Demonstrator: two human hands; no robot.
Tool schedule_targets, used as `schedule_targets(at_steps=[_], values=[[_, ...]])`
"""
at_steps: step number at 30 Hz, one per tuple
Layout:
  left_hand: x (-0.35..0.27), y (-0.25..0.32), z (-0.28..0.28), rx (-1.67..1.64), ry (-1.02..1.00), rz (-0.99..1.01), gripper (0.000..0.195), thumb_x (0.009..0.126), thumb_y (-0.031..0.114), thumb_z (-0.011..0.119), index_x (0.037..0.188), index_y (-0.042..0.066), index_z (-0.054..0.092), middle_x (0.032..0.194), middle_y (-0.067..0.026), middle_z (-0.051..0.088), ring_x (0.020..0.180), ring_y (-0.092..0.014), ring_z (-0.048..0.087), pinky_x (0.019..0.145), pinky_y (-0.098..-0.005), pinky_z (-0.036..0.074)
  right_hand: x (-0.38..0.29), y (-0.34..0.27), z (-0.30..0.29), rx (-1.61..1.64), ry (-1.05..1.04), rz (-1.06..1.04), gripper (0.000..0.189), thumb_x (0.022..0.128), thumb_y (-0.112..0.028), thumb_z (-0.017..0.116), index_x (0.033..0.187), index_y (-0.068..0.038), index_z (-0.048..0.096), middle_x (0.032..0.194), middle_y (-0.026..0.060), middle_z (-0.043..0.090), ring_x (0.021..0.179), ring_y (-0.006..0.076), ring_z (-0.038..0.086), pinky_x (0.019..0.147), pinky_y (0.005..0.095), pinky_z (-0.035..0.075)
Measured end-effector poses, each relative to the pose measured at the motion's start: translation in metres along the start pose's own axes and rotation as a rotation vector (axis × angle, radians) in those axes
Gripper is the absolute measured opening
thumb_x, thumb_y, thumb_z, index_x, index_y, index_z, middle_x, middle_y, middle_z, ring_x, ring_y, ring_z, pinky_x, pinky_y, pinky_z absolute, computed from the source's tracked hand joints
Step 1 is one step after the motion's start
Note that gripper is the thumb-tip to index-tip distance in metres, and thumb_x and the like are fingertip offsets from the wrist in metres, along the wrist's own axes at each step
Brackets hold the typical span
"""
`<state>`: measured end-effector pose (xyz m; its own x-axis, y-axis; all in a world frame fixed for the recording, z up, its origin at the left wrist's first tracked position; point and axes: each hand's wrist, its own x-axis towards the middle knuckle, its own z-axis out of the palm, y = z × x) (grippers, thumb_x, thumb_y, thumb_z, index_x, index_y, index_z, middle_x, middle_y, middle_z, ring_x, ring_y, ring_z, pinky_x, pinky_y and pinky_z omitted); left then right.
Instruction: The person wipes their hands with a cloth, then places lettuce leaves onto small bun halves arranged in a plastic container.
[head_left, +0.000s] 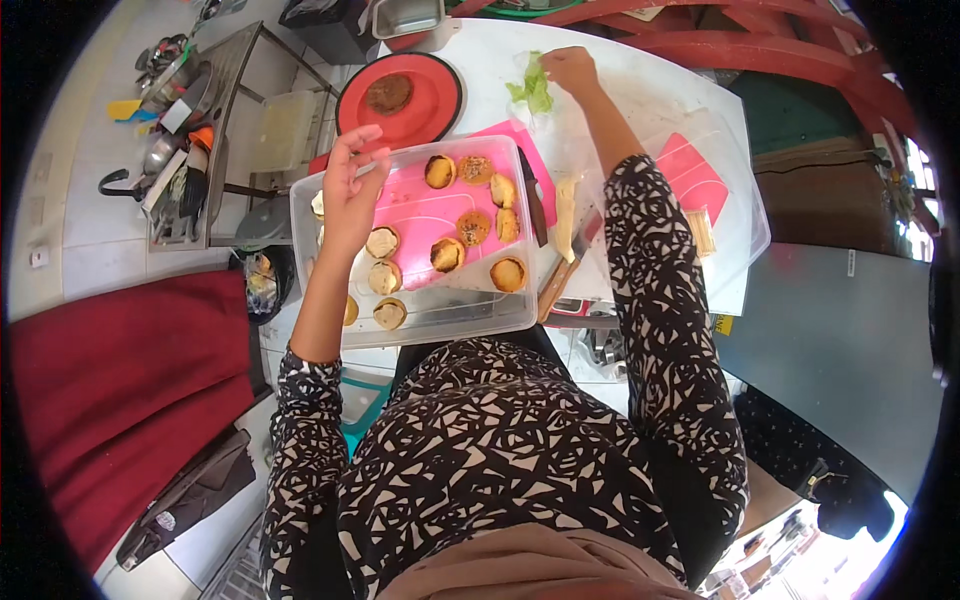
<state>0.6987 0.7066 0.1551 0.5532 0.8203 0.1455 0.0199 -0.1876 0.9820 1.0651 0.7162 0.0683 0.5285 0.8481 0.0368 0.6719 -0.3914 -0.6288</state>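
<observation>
My left hand (352, 180) hovers over the left part of a clear plastic container (450, 322), its fingers apart and holding nothing. Small bun halves lie inside it; some, like one bun half (383, 242), carry a pale spread, and a seeded bun top (475, 228) shows browned crust. At the far side of the white table (487, 60), my right hand (571, 71) has its curled fingers on the edge of a green lettuce leaf (534, 86). The leaf rests on thin clear plastic. Left of it, a red plate (439, 90) with a black rim holds a round brown patty (389, 94).
Right of the container lie a dark-bladed knife (534, 199), a pale yellow strip of food (565, 217) and a wooden knife handle (559, 289). Toothpicks (701, 231) lie near a pink board (690, 176) under a clear lid. A metal pan (409, 16) stands at the back.
</observation>
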Motion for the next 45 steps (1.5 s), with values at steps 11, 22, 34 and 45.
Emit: schedule_targets(at_steps=[11, 22, 34, 45], values=[[-0.025, 0.016, -0.03, -0.201, -0.02, -0.024, 0.032, 0.084, 0.0, 0.054, 0.115, 0.002, 0.046, 0.113, -0.0087, 0.052, 0.097, -0.015, 0.054, 0.088, -0.0292, 0.043, -0.008, 0.009, 0.013, -0.097, 0.177, -0.03, 0.022, 0.069, -0.018, 0.065, 0.091, -0.015, 0.069, 0.078, 0.0092, 0.066, 0.073, 0.0224, 0.064, 0.068, 0.0319, 0.052], [-0.066, 0.027, -0.084, -0.115, 0.04, 0.001, 0.021, 0.086, 0.001, 0.053, 0.107, 0.0, 0.05, 0.107, -0.008, 0.056, 0.093, -0.012, 0.054, 0.087, -0.0275, 0.042, 0.02, -0.01, 0.033, -0.367, 0.109, -0.049, 0.02, 0.067, -0.018, 0.064, 0.086, -0.019, 0.069, 0.082, 0.0058, 0.067, 0.081, 0.0251, 0.063, 0.074, 0.0358, 0.05], [-0.045, 0.014, -0.071, -0.212, -0.074, 0.086, 0.023, 0.086, 0.0, 0.052, 0.108, 0.001, 0.051, 0.106, -0.0072, 0.057, 0.088, -0.011, 0.056, 0.08, -0.0261, 0.045, -0.079, -0.112, -0.027, 0.996, -0.242, 0.01, 0.012, 0.079, -0.006, 0.06, 0.091, -0.003, 0.058, 0.08, 0.0094, 0.066, 0.07, 0.0134, 0.062, 0.066, 0.0227, 0.049], [-0.037, 0.002, -0.07, -0.361, -0.26, -0.081, 0.018, 0.081, 0.004, 0.063, 0.098, 0.0, 0.059, 0.088, -0.0043, 0.064, 0.08, -0.008, 0.059, 0.07, -0.0219, 0.047, -0.206, -0.228, 0.021, 1.071, -0.743, -0.209, 0.017, 0.087, -0.009, 0.052, 0.103, -0.004, 0.05, 0.074, 0.005, 0.06, 0.065, 0.0106, 0.057, 0.056, 0.0225, 0.044]])
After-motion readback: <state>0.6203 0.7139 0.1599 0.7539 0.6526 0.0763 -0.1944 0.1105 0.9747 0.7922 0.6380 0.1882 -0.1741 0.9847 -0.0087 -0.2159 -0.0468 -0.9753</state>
